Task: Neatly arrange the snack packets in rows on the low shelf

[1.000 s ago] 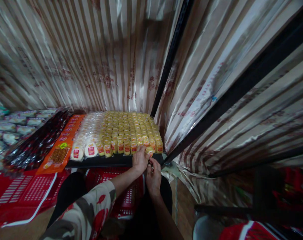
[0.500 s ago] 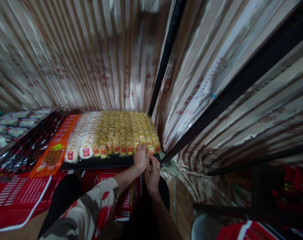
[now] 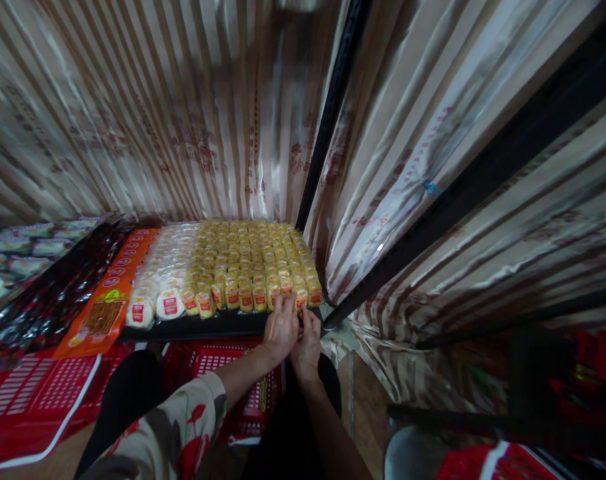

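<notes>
In the head view, a small yellow pack (image 3: 301, 298) stands at the front of the yellow rows (image 3: 253, 250), near the right end of the black shelf (image 3: 213, 325). The left hand (image 3: 281, 330) has bent fingers close together, tips by the pack. The right hand (image 3: 307, 345) has its fingertips bunched just under it. I can't tell if either hand pinches it. The pack looks light and soft, maybe easy to squash, and its shiny wrap may slip. Its two sides seem best to hold, gently. The hands hide its bottom, and its label is too small to read.
</notes>
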Available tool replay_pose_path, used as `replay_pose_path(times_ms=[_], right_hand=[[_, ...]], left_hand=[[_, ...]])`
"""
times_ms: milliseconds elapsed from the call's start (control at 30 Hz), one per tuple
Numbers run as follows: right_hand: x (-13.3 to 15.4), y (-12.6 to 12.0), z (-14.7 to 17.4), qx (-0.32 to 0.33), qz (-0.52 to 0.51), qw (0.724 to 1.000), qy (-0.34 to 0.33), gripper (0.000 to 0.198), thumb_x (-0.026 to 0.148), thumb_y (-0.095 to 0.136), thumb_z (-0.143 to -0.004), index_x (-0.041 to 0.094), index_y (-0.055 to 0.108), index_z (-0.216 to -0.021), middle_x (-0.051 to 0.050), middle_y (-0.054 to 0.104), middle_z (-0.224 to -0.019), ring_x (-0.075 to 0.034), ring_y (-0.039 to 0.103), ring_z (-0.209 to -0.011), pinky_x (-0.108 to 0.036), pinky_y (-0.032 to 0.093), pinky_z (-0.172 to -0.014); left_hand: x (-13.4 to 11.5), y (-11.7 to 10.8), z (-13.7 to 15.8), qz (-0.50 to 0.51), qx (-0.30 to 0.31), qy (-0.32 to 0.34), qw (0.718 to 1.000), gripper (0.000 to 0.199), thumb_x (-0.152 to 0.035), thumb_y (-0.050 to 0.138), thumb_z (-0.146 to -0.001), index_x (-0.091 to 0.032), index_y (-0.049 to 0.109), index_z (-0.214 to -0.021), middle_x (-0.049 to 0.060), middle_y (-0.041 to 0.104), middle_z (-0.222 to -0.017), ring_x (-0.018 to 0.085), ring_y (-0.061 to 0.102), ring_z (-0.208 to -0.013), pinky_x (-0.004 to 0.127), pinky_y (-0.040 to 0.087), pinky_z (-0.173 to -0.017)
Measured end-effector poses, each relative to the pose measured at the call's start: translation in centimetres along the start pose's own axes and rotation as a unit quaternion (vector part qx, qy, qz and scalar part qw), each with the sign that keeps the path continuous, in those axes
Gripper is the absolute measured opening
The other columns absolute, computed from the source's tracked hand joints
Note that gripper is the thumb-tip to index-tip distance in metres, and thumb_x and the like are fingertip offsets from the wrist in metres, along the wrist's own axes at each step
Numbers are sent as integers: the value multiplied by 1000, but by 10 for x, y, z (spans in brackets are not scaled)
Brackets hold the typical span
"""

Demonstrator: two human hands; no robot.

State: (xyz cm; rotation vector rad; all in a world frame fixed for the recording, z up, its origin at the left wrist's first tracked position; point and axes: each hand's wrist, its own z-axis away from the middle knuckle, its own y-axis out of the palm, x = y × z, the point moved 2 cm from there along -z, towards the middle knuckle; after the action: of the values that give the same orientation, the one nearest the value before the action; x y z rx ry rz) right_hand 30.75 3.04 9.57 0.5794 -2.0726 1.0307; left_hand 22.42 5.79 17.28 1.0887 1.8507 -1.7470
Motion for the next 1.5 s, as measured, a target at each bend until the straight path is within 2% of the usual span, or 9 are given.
replay_pose_path(times_ms=[167, 333, 500, 633, 867, 1000, 1133, 1300, 1500], right_hand=[[-1, 3, 0, 7, 18, 1000, -6, 55, 22, 44, -81, 22, 42, -135, -11, 48, -110, -21, 55, -97, -35, 51, -77], [2, 3, 0, 14, 17, 1000, 3, 54, 22, 42, -81, 21, 40, -135, -12, 46, -111, -21, 54, -98, -37, 50, -78], [13, 1, 10, -9, 9, 1000, -3, 43, 27, 36, -86, 20, 45, -128, -12, 48, -110, -20, 55, -96, -39, 49, -83], [21, 4, 23, -14, 2, 999, -33, 38, 27, 36, -87, 17, 49, -122, -13, 50, -109, -21, 54, -97, -41, 47, -85], [37, 9, 38, -4, -9, 1000, -26, 34, 28, 37, -87, 16, 56, -112, -12, 54, -101, -21, 53, -96, -42, 46, -85], [46, 9, 27, -8, -1, 999, -37, 35, 26, 35, -87, 16, 59, -111, -13, 54, -105, -22, 52, -101, -42, 44, -89], [43, 13, 2, 39, 19, 998, -50, 40, 25, 33, -87, 16, 56, -118, -13, 57, -108, -21, 54, -100, -42, 44, -91], [34, 14, -16, 46, 29, 998, -16, 49, 25, 34, -84, 13, 46, -130, -13, 61, -106, -20, 57, -92, -40, 46, -89], [32, 15, -17, 52, -2, 998, -26, 44, 27, 38, -83, 13, 53, -123, -12, 64, -103, -19, 59, -91, -40, 46, -89]], left_hand=[[9, 3, 0, -4, 36, 21, 999, 44, -14, 33, -88, -16, 41, -131, 10, 51, -129, 18, 51, -115, 29, 42, -100], [12, -2, 0, 0, 46, 32, 998, 44, -13, 33, -86, -13, 45, -128, 11, 51, -130, 18, 49, -118, 30, 39, -103], [29, -3, 24, 27, 44, 48, 997, 40, -12, 34, -84, -18, 51, -120, 7, 55, -122, 15, 52, -113, 29, 41, -101], [46, -3, 44, 62, 39, 71, 995, 42, -12, 34, -84, -13, 48, -123, 11, 51, -127, 17, 48, -118, 30, 40, -102], [63, -13, 55, 82, 35, 46, 995, 36, -9, 34, -80, -17, 56, -108, 8, 57, -106, 16, 56, -98, 29, 46, -90], [70, -16, 62, 83, 46, 38, 995, 34, -8, 33, -81, -17, 58, -102, 7, 59, -100, 16, 56, -95, 28, 46, -88], [80, -12, 76, 82, 68, 3, 994, 32, -13, 31, -87, -18, 60, -100, 7, 60, -98, 16, 58, -93, 29, 47, -86], [97, -7, 98, 107, 76, -24, 991, 33, -11, 35, -86, -18, 59, -106, 8, 61, -101, 17, 58, -96, 31, 46, -88], [118, -20, 116, 94, 87, -53, 990, 35, -9, 35, -83, -21, 61, -104, 6, 62, -101, 16, 58, -96, 30, 48, -87]])
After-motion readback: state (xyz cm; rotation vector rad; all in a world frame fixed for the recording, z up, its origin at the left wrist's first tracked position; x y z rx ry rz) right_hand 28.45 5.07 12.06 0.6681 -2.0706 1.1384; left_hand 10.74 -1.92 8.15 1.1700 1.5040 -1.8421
